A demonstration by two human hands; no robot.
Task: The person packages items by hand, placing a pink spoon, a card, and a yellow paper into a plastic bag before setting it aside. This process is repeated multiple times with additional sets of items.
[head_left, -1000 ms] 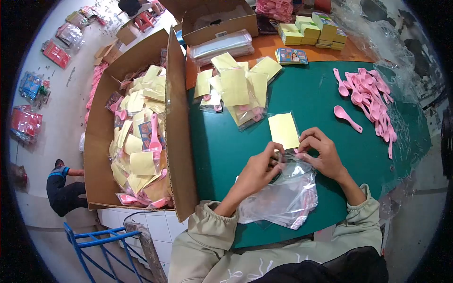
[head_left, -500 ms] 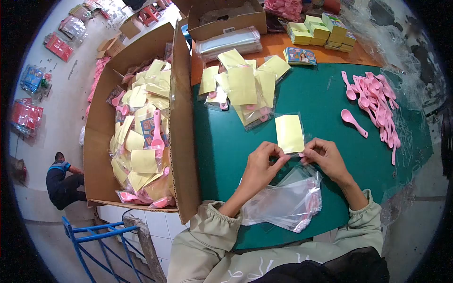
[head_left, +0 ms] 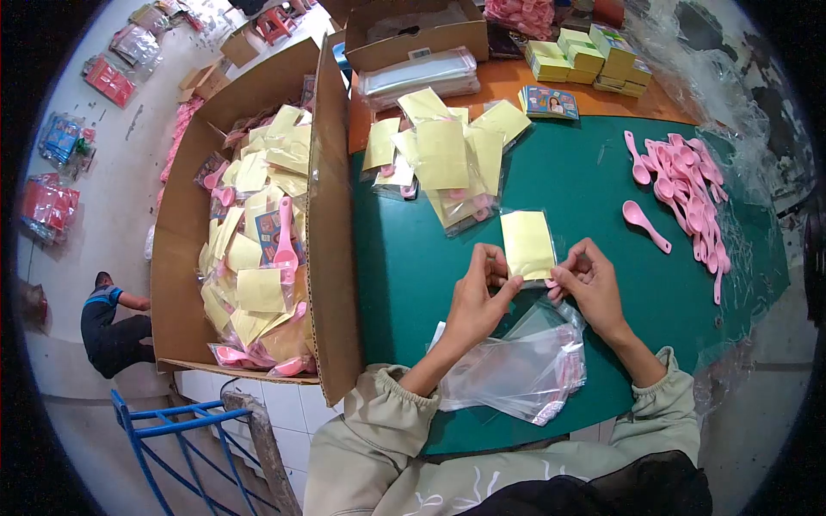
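A clear plastic bag with a yellow card inside (head_left: 527, 244) is held above the green table (head_left: 594, 181). My left hand (head_left: 479, 297) pinches its lower left edge and my right hand (head_left: 592, 282) pinches its lower right edge, where a bit of pink shows. Just under my hands lies a stack of empty clear bags (head_left: 516, 365). A single pink spoon (head_left: 645, 224) lies to the right of the held bag.
A pile of filled bags (head_left: 447, 155) lies beyond my hands. Many pink spoons (head_left: 688, 185) are heaped at the right. An open cardboard box (head_left: 198, 215) at the left holds several filled bags. Yellow packs (head_left: 585, 56) and cards (head_left: 551, 101) sit at the back. A person (head_left: 107, 322) crouches on the floor.
The bag with the yellow card has been lifted off the stack of empty bags and now stands more upright between my fingertips; both hands rose slightly.
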